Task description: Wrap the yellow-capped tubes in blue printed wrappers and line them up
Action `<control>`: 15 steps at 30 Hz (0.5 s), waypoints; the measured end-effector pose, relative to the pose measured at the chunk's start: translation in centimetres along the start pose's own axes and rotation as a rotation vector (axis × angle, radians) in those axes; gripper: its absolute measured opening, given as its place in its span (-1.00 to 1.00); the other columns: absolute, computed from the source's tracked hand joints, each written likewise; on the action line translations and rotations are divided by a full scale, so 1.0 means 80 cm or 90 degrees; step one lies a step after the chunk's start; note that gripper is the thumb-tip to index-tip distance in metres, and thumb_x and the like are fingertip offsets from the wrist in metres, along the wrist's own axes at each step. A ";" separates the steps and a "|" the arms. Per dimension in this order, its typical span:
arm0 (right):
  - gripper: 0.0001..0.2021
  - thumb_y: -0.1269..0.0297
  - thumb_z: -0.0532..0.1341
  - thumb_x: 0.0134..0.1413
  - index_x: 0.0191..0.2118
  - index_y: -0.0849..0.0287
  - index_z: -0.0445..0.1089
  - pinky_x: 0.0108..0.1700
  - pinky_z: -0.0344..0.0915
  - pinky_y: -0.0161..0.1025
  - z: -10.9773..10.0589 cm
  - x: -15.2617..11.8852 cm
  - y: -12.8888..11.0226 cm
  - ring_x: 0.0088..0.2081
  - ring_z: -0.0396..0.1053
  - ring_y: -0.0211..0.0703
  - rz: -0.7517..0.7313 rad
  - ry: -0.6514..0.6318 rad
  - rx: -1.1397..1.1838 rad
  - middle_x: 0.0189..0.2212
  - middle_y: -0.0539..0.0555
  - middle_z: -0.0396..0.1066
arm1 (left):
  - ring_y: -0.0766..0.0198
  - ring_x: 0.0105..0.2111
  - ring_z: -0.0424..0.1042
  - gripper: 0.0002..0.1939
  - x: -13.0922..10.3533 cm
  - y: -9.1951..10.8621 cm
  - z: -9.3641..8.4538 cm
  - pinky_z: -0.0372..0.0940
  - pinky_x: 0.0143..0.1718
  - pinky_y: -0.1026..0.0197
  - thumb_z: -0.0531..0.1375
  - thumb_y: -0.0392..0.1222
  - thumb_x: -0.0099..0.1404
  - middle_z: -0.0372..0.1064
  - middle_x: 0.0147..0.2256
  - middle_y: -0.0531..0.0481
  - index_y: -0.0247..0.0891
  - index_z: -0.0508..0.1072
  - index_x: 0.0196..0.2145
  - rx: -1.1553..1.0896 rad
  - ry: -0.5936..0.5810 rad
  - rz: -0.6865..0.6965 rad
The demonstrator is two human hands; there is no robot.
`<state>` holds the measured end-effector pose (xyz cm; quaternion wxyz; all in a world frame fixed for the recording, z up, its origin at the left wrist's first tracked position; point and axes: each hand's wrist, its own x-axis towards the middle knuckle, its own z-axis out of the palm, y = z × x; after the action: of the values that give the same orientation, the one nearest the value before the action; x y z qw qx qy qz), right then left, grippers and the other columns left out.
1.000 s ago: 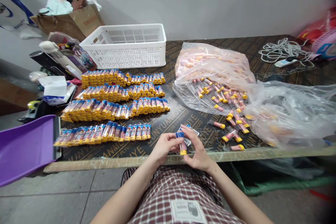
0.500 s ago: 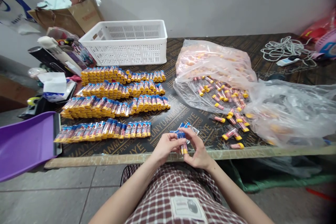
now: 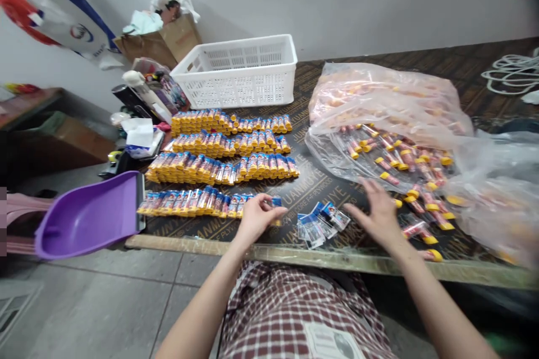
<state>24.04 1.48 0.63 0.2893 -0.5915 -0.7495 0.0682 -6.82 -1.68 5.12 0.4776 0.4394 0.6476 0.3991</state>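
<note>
My left hand [image 3: 261, 214] pinches a small labelled tube [image 3: 275, 202], blue at the top and yellow at the bottom, at the right end of the front row [image 3: 185, 202] of similar tubes. Its fingers cover most of the tube. My right hand [image 3: 378, 214] is open and holds nothing, fingers spread over the table. Flat printed blue-and-clear sleeves [image 3: 322, 222] lie between my hands. To the right of my right hand are loose pink tubes with yellow caps [image 3: 427, 196], some spilling from a large clear plastic bag [image 3: 379, 92].
Behind the front row lie stacked rows of labelled tubes [image 3: 223, 168]. A white plastic basket [image 3: 240, 84] stands at the back against the wall. A purple dustpan [image 3: 92, 219] is at the table's left end, with a paper bag [image 3: 181, 39] behind. White cable [image 3: 511, 74] lies far right.
My hands have parted. The left carried the tube leftward to the front row; the right let go and moved right, opening. The sleeves are now uncovered, and the view has shifted left.
</note>
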 end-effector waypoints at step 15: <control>-0.66 0.19 0.06 0.15 -0.06 0.24 0.39 -0.31 0.17 -0.14 0.010 -0.037 0.084 -0.26 0.28 0.03 0.070 -0.079 -0.235 -0.33 0.19 0.32 | -0.02 -0.37 0.42 -0.58 0.014 0.013 -0.102 0.15 -0.38 0.14 0.06 0.11 0.24 0.45 -0.45 -0.20 -0.31 0.45 -0.21 0.754 0.211 0.060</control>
<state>29.72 0.92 -4.03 0.1248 -0.6690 -0.7325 -0.0183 -14.68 -1.13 7.65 0.0274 0.5900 0.8050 0.0556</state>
